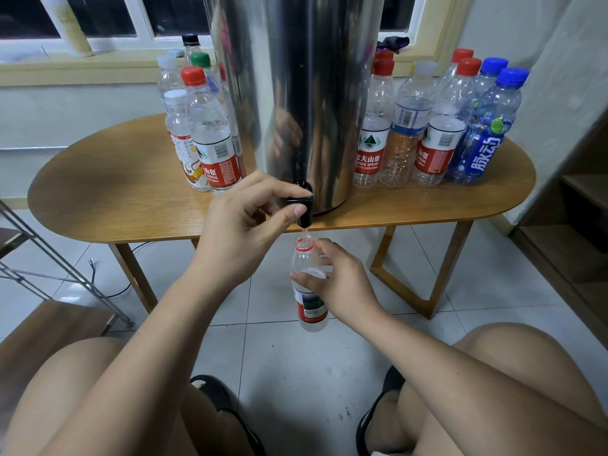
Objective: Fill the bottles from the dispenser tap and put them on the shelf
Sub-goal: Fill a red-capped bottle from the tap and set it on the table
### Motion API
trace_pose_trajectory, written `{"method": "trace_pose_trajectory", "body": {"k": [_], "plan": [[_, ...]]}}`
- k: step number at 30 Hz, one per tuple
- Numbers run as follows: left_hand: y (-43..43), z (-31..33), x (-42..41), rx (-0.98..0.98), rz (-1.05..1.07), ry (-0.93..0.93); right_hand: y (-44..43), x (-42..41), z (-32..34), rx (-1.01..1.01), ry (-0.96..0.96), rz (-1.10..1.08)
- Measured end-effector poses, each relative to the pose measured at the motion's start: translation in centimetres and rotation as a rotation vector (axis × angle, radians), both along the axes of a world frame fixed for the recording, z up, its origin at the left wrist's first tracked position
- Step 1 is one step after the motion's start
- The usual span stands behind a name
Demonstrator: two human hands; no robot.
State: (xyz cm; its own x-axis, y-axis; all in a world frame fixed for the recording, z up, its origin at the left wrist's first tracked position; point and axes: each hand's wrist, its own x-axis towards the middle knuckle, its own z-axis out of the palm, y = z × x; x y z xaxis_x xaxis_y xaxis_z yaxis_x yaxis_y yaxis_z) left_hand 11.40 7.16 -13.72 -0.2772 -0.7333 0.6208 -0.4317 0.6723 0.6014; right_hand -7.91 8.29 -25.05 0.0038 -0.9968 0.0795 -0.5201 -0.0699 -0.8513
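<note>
Centre frame: the left grip (240, 225) pinches the tap (300, 201) while the right grip (342, 284) holds a bottle (311, 311) by its shoulder beneath it, below the worktop (115, 179) edge. Thin plastic, probably crushable, slippery if wet.

Oval wooden table (115, 192) on white tiles (289, 350), window (108, 18) behind

One steel dispenser (296, 93) with one tap (301, 202) stands on one wooden table (115, 192), seven capped bottles (408, 126) at its right, at least six more bottles (210, 133) at its left, one open bottle (309, 307) below.
</note>
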Motion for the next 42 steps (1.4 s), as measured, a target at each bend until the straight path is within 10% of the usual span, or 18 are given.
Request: {"method": "trace_pose_trajectory", "body": {"k": [42], "plan": [[0.2, 0.23, -0.05, -0.005, 0.008, -0.013, -0.17, 0.11, -0.39, -0.011, 0.026, -0.02]]}}
